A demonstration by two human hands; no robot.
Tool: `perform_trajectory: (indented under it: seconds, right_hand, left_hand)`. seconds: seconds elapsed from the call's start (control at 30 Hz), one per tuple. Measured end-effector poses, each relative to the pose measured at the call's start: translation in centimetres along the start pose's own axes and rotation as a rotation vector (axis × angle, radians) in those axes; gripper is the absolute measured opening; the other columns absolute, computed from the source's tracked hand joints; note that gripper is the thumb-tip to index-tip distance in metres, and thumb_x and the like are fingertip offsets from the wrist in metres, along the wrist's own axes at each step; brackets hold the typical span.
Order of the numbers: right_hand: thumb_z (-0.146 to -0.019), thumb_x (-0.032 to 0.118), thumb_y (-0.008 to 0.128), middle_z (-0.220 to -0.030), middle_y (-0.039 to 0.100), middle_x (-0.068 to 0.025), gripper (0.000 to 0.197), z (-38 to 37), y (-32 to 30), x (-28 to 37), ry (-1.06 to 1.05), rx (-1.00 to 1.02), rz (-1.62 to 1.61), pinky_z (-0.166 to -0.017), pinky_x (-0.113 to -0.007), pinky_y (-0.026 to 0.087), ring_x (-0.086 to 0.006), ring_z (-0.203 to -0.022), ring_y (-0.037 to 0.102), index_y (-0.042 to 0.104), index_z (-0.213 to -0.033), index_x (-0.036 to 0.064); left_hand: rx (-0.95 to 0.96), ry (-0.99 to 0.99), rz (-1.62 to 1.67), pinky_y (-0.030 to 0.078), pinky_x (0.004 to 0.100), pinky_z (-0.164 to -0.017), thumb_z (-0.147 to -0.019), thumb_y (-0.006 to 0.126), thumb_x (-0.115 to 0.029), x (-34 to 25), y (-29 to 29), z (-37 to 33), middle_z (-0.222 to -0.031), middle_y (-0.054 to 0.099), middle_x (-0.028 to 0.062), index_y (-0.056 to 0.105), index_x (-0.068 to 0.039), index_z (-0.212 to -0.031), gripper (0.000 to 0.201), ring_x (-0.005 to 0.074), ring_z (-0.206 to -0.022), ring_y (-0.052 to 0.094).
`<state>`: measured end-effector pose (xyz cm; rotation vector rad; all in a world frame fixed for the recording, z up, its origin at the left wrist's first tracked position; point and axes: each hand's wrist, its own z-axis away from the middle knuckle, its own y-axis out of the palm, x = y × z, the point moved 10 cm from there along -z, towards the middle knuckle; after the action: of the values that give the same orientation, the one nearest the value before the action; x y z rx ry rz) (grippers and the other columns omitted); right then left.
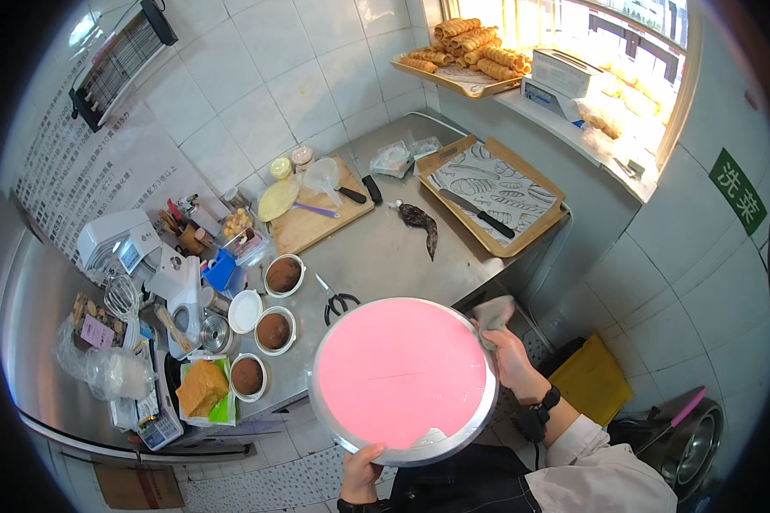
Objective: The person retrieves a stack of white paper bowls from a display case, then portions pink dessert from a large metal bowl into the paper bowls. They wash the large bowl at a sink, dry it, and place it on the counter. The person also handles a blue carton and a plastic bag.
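Observation:
In front of my body a large round metal disc with a pink surface (402, 368) is held tilted up, its silver rim showing all round. A whitish patch marks the pink near its lower edge. My left hand (363, 468) is closed on the lower rim, thumb on the front; the fingers behind are hidden. My right hand (512, 359) is closed on a crumpled grey cloth (494, 314), which lies against the disc's right rim. Beyond the disc, black-handled scissors (340, 301) lie on the steel table (368, 265).
Three white tubs of brown-topped food (274, 331) line the left side, near a brown block (203, 387). Farther back are a cutting board (316, 224), a dark piping bag (419, 227) and a lined tray with a knife (488, 192). Pastry rolls (475, 47) sit by the window.

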<state>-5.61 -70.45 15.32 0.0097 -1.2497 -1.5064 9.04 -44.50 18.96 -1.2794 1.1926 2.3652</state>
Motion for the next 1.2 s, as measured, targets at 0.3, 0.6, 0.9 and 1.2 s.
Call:
perform_trajectory:
  seconds: [0.3, 0.6, 0.9, 1.2]
  right_hand:
    - [-0.100, 0.021, 0.031, -0.106, 0.057, -0.0074, 0.030, -6.8, 1.7, 5.0, -0.322, 0.222, 0.335, -0.094, -0.031, 0.042, -0.0166, -0.100, 0.054, 0.054, -0.097, 0.0023]
    - [-0.097, 0.028, 0.044, -0.139, 0.040, -0.0178, 0.047, -7.8, 1.9, 3.5, -0.494, -0.170, 0.699, -0.108, -0.040, 0.027, -0.0269, -0.130, 0.037, 0.045, -0.129, -0.0061]
    - [-0.092, 0.021, 0.043, -0.141, 0.038, -0.0245, 0.050, -14.1, 11.0, 6.4, -0.632, 0.321, 1.855, -0.111, -0.050, 0.023, -0.0373, -0.135, 0.031, 0.040, -0.135, -0.0051]
    - [-0.088, 0.025, 0.052, -0.149, 0.030, -0.0156, 0.053, -22.1, 24.4, -3.2, -0.949, 0.747, 2.238, -0.109, -0.054, 0.022, -0.0449, -0.135, 0.026, 0.042, -0.138, 0.0102]
  left_hand:
    - [0.186, -0.054, 0.016, 0.049, 0.0379, -0.088, -0.071, 0.060, -0.006, 2.1, 1.4, -12.3, -0.105, 0.060, 0.0122, 0.050, 0.005, -0.118, 0.049, 0.0253, -0.099, 0.061]
    - [0.206, -0.219, 0.125, 0.043, 0.0382, -0.096, -0.076, 0.063, -0.002, 7.4, 0.7, -20.9, -0.117, 0.055, 0.0067, 0.047, -0.004, -0.126, 0.053, 0.0220, -0.111, 0.053]
    - [0.415, -0.336, 0.640, 0.038, 0.0459, -0.104, -0.096, 0.046, -0.019, 2.1, 2.1, -19.6, -0.133, 0.047, 0.0148, 0.032, 0.001, -0.139, 0.049, 0.0297, -0.120, 0.050]
    - [-0.200, 0.007, 0.294, 0.047, 0.0412, -0.094, -0.101, 0.038, -0.030, 1.4, -0.5, -21.2, -0.129, 0.048, 0.0094, 0.030, -0.011, -0.138, 0.041, 0.0234, -0.117, 0.052]
